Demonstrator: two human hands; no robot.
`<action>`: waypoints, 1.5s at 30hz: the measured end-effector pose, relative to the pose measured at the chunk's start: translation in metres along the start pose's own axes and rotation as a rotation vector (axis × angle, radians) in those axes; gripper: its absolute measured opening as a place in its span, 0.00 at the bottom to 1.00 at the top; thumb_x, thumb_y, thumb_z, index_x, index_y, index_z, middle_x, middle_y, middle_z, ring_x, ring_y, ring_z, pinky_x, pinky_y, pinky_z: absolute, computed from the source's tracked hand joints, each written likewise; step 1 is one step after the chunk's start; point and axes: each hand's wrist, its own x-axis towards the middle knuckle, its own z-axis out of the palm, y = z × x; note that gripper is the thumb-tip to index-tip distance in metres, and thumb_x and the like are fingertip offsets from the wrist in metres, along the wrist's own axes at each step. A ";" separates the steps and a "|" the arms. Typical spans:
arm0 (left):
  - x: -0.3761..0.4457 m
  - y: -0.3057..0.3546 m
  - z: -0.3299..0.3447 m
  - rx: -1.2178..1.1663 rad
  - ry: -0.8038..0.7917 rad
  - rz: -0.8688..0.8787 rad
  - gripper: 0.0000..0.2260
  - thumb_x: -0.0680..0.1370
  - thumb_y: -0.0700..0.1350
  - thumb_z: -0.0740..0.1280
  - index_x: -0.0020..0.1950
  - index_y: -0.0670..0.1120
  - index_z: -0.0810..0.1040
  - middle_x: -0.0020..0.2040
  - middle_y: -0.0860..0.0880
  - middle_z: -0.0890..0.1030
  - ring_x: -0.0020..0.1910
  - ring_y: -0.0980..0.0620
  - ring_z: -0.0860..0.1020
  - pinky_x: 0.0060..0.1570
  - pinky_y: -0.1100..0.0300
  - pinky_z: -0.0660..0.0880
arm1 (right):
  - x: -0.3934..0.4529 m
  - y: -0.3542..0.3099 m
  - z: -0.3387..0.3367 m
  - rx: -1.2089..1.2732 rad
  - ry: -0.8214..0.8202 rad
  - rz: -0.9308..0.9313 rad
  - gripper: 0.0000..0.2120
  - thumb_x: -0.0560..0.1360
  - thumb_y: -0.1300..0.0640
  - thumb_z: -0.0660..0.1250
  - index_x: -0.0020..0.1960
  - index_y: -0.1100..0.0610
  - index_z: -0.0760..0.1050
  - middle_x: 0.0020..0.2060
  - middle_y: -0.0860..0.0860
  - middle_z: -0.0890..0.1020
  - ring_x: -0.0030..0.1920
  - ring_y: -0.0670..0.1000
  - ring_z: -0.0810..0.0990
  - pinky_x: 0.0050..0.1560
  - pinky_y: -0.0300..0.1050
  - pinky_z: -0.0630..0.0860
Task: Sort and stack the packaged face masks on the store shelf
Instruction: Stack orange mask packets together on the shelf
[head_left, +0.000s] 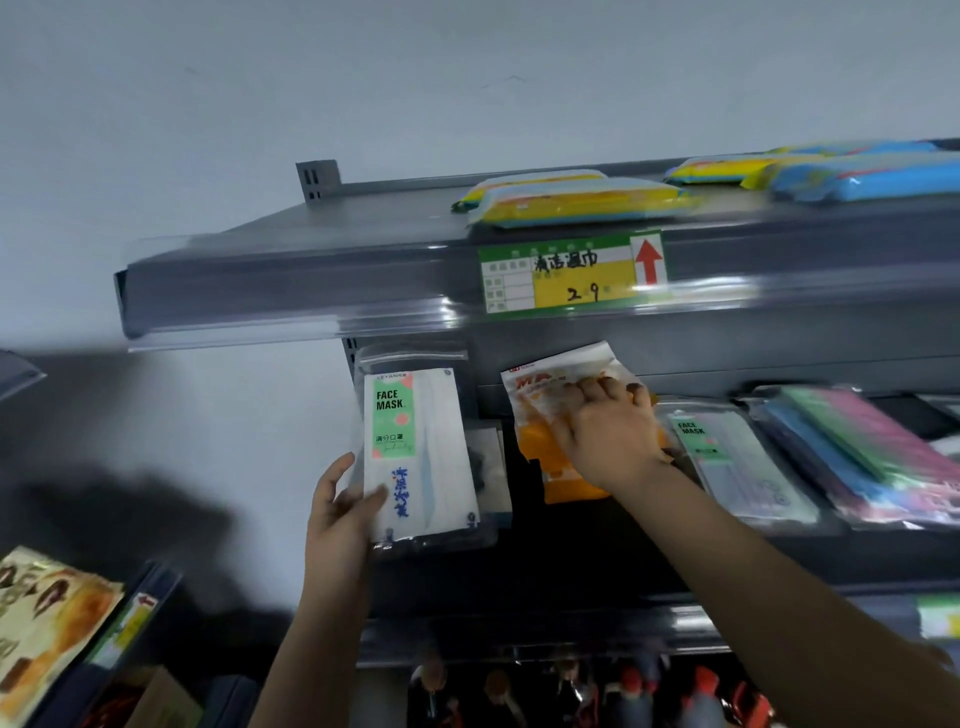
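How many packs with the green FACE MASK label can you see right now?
2: one green-label pack held up in the left hand, another green-label pack lying on the shelf just right of the right hand. More may lie hidden underneath.

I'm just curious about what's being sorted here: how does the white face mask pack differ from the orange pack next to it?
The white face mask pack has a green label and is held up clear of the shelf by the left hand, which pinches its lower corner. The orange pack is orange and white with red lettering, and the right hand grips it from above at the shelf. The white pack looks flat; the orange pack is crumpled. Both are sealed in plastic.
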 end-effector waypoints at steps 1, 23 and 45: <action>0.000 0.000 0.003 -0.021 -0.017 -0.003 0.19 0.77 0.32 0.63 0.65 0.49 0.71 0.49 0.43 0.80 0.41 0.48 0.79 0.24 0.66 0.74 | -0.005 -0.004 -0.001 0.053 0.065 -0.016 0.24 0.79 0.43 0.49 0.67 0.55 0.68 0.65 0.54 0.74 0.67 0.58 0.68 0.67 0.56 0.59; -0.039 -0.047 0.125 0.318 -0.600 0.027 0.31 0.73 0.29 0.67 0.62 0.63 0.65 0.46 0.45 0.79 0.33 0.54 0.81 0.29 0.60 0.79 | -0.098 0.072 0.013 1.443 0.355 0.423 0.25 0.71 0.72 0.68 0.62 0.53 0.67 0.38 0.45 0.77 0.32 0.36 0.75 0.40 0.27 0.72; -0.084 -0.136 0.263 0.882 -0.354 0.248 0.24 0.73 0.41 0.71 0.68 0.39 0.70 0.38 0.52 0.78 0.38 0.57 0.77 0.43 0.70 0.71 | -0.110 0.230 0.039 0.952 0.010 0.251 0.36 0.67 0.63 0.73 0.71 0.57 0.63 0.61 0.55 0.77 0.60 0.55 0.76 0.60 0.42 0.73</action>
